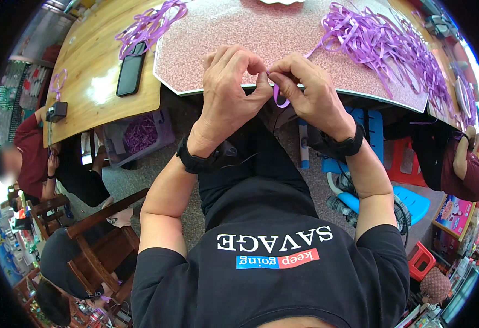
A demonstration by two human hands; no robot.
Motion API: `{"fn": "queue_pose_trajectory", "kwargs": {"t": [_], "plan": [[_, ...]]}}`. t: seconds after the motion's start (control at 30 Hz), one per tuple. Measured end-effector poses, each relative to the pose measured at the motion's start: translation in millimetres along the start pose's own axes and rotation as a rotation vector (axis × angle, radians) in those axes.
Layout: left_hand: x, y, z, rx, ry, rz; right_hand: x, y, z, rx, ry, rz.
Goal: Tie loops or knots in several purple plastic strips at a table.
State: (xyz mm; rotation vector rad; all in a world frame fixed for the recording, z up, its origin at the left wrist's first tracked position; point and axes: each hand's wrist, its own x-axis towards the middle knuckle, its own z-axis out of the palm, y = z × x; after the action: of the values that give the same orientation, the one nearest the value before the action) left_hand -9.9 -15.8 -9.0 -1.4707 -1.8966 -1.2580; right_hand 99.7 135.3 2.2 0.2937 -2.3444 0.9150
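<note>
My left hand [231, 82] and my right hand [308, 92] meet above the near edge of a pink speckled board [223, 33]. Thumb and fingertips are pinched on each hand, almost touching each other. Between them is a thin purple ribbon [279, 99], with a small loop hanging below my right fingertips. A strand runs from my right hand up toward a large tangled heap of purple ribbons [368, 41] at the right of the board. The exact spot where the fingertips grip the ribbon is partly hidden.
A black phone [131, 70] lies on the wooden table [94, 49] beside a bunch of purple ribbons [154, 22]. A clear bin [138, 136] of purple pieces stands below. Other people sit left and right. Blue chair parts [409, 205] and a red stool [403, 164] are at right.
</note>
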Motion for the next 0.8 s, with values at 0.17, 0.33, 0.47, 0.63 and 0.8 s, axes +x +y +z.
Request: {"fn": "queue_pose_trajectory", "kwargs": {"t": [0.17, 0.33, 0.47, 0.63, 0.8], "plan": [[-0.4, 3.3, -0.7, -0.228, -0.019, -0.183, -3.6, -6.6, -4.6, 0.543, -0.138, 0.551], [1.2, 2.0, -1.4, -0.252, -0.035, -0.024, -0.5, -5.2, -8.1, 0.711, -0.132, 0.636], [1.5, 1.3, -0.5, -0.262, -0.015, -0.069, -1.3, -3.4, -8.6, 0.687, -0.133, 0.627], [-1.7, 3.1, 0.7, -0.215, 0.007, -0.058, -3.6, -2.9, -5.3, 0.541, -0.116, 0.546], [-5.7, 5.6, 0.7, -0.323, -0.031, -0.207, -5.5, -2.6, -5.4, 0.463, -0.115, 0.515]]}}
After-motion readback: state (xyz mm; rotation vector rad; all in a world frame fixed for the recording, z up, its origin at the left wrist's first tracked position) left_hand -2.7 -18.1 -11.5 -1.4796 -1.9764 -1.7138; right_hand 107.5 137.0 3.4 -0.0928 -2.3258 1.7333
